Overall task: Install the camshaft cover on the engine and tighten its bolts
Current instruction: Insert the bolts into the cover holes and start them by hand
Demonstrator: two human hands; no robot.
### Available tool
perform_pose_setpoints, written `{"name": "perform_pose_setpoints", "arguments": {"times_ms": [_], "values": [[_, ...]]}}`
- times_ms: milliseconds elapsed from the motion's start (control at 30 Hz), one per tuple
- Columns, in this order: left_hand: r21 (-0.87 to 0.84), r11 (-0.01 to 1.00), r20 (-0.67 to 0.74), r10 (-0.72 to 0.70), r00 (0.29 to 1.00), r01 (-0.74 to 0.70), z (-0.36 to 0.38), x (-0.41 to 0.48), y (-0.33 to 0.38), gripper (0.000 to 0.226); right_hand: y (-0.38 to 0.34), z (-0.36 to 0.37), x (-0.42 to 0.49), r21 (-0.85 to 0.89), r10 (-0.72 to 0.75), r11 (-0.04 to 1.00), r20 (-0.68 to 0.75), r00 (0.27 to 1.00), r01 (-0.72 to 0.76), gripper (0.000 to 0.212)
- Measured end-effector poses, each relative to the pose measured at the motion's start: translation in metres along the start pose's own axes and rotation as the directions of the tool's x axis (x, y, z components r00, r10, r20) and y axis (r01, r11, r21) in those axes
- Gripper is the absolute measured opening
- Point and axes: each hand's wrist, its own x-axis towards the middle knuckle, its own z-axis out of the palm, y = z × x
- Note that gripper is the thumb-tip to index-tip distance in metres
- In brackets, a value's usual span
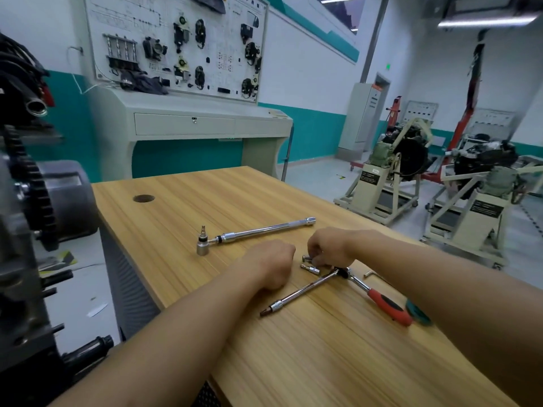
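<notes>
On the worktop (323, 362), left of the ratchet (374, 293), my left grip (271, 264) curls, contents I cannot tell; my right grip (329, 249) pinches a bolt (306, 257) beyond it, probably for the cover.

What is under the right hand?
The right hand pinches a small bolt; a short socket lies beside it on the table. Anything beneath the palm is hidden.

both bare forearms reach forward and converge low over the desk (323, 362). the left hand (271, 264) rests on it knuckles-up, fingers curled under in a loose fist with nothing visible inside. just beside it, the right hand (330, 248) arches down, curled fingertips (316, 259) pinching a small bolt (306, 257).
</notes>
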Motion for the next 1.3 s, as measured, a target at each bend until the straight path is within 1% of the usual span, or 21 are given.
{"name": "perform_pose_setpoints", "arguments": {"times_ms": [67, 100, 167, 233, 300, 367, 400, 433, 500, 567, 633, 667, 767, 833, 933, 1000, 1067, 1100, 1167, 1233, 1300], "values": [[-0.253, 0.96, -0.096, -0.151, 0.984, 0.122, -0.001, -0.008, -0.003, 0.015, -0.001, 0.002, -0.003, -0.041, 0.013, 0.999, -0.008, 1.0, -0.014, 0.019], [-0.424, 0.891, -0.131, -0.238, 0.962, 0.163, -0.004, -0.012, -0.005, 0.018, -0.002, 0.004, -0.005, -0.062, 0.028, 0.998, -0.017, 0.999, -0.029, 0.021], [-0.724, 0.654, -0.115, -0.429, 0.896, 0.22, -0.015, -0.024, -0.009, 0.025, -0.006, 0.004, -0.01, -0.014, 0.032, 0.999, -0.102, 0.994, -0.033, 0.022], [-0.853, 0.449, -0.039, -0.564, 0.825, 0.266, -0.033, -0.041, -0.006, 0.037, -0.017, -0.009, -0.018, 0.163, 0.016, 0.986, -0.287, 0.958, 0.032, 0.019], [-0.899, 0.388, -0.076, -0.595, 0.8, 0.203, -0.058, -0.06, -0.001, 0.046, -0.04, -0.037, -0.031, 0.323, -0.029, 0.924, -0.475, 0.879, 0.205, 0.012], [-0.907, 0.419, -0.233, -0.593, 0.771, 0.048, -0.094, -0.082, 0.005, 0.041, -0.069, -0.077, -0.054, 0.364, -0.142, 0.833, -0.588, 0.797, 0.417, 0.01], [-0.887, 0.46, -0.331, -0.587, 0.739, -0.031, -0.116, -0.094, 0.007, 0.038, -0.083, -0.099, -0.069, 0.36, -0.201, 0.784, -0.624, 0.755, 0.506, 0.01], [-0.847, 0.521, -0.434, -0.57, 0.697, -0.102, -0.14, -0.11, 0.009, 0.034, -0.097, -0.12, -0.087, 0.341, -0.252, 0.739, -0.66, 0.708, 0.581, 0.011], [-0.718, 0.667, -0.625, -0.492, 0.606, -0.199, -0.191, -0.15, 0.013, 0.03, -0.122, -0.159, -0.123, 0.265, -0.327, 0.658, -0.742, 0.585, 0.705, 0.027], [-0.599, 0.764, -0.731, -0.399, 0.555, -0.24, -0.235, -0.194, 0.018, 0.029, -0.147, -0.187, -0.158, 0.2, -0.381, 0.582, -0.789, 0.481, 0.788, 0.039], [-0.523, 0.828, -0.766, -0.353, 0.538, -0.202, -0.273, -0.236, 0.02, 0.033, -0.176, -0.21, -0.184, 0.116, -0.454, 0.543, -0.792, 0.408, 0.832, 0.046], [-0.493, 0.857, -0.772, -0.35, 0.531, -0.152, -0.289, -0.256, 0.018, 0.036, -0.193, -0.219, -0.194, 0.076, -0.491, 0.522, -0.787, 0.373, 0.849, 0.044], [-0.415, 0.91, -0.771, -0.363, 0.524, 0.02, -0.328, -0.31, 0.003, 0.036, -0.243, -0.237, -0.214, -0.006, -0.584, 0.448, -0.76, 0.287, 0.894, 0.026], [-0.341, 0.93, -0.77, -0.361, 0.527, 0.138, -0.343, -0.341, -0.011, 0.03, -0.277, -0.241, -0.219, -0.026, -0.643, 0.394, -0.723, 0.255, 0.919, 0.017], [-0.285, 0.912, -0.742, -0.406, 0.534, 0.296, -0.357, -0.381, -0.033, 0.028, -0.324, -0.244, -0.216, 0.007, -0.669, 0.331, -0.703, 0.24, 0.944, 0.012], [-0.27, 0.883, -0.705, -0.454, 0.545, 0.385, -0.361, -0.402, -0.051, 0.028, -0.35, -0.241, -0.208, 0.015, -0.689, 0.328, -0.68, 0.25, 0.944, 0.008], [-0.225, 0.833, -0.659, -0.512, 0.552, 0.505, -0.361, -0.417, -0.074, 0.027, -0.371, -0.237, -0.192, -0.041, -0.732, 0.417, -0.608, 0.309, 0.908, 0.008], [-0.199, 0.806, -0.615, -0.546, 0.569, 0.558, -0.359, -0.421, -0.086, 0.025, -0.378, -0.233, -0.184, -0.071, -0.746, 0.475, -0.561, 0.358, 0.877, 0.013], [-0.137, 0.766, -0.476, -0.607, 0.637, 0.628, -0.351, -0.423, -0.112, 0.019, -0.385, -0.224, -0.166, -0.113, -0.751, 0.569, -0.473, 0.46, 0.814, 0.019], [-0.04, 0.759, -0.314, -0.627, 0.713, 0.65, -0.34, -0.418, -0.135, 0.013, -0.388, -0.215, -0.15, -0.144, -0.743, 0.627, -0.406, 0.532, 0.766, 0.022], [0.068, 0.774, -0.18, -0.612, 0.77, 0.63, -0.328, -0.408, -0.153, 0.011, -0.391, -0.209, -0.136, -0.176, -0.743, 0.647, -0.366, 0.561, 0.742, 0.02]]}}
